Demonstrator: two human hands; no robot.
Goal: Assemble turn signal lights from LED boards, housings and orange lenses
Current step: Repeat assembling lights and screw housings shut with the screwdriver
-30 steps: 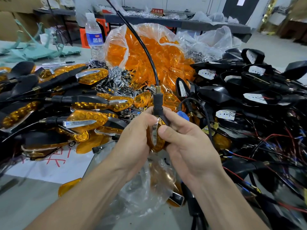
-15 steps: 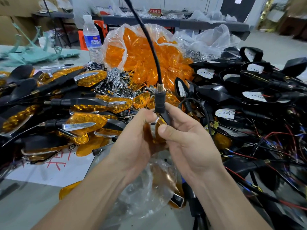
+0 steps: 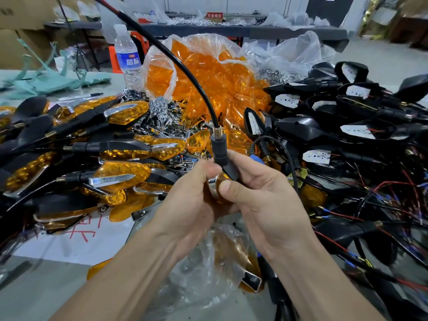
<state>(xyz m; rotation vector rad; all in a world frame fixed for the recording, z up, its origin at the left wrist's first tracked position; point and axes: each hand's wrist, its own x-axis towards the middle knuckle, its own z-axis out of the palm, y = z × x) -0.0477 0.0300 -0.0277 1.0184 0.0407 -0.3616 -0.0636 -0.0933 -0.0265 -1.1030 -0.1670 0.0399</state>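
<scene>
Both hands hold one turn signal light upright at the centre of the view, its black stem pointing up and a black cable arcing off to the upper left. My left hand grips its left side, thumb on the orange lens and chrome trim. My right hand wraps the black housing, thumb pressing the lens front. A clear bag of loose orange lenses stands behind. Black housings with white LED boards and wires are piled at the right.
Finished orange-and-black lights are stacked at the left over a white sheet with red marks. Small metal parts lie near a water bottle. A crumpled plastic bag sits under my wrists. Green scraps lie far left.
The light has tilted and risen slightly in my hands, and the cable now swings further to the left. Both hands keep their hold on it.
</scene>
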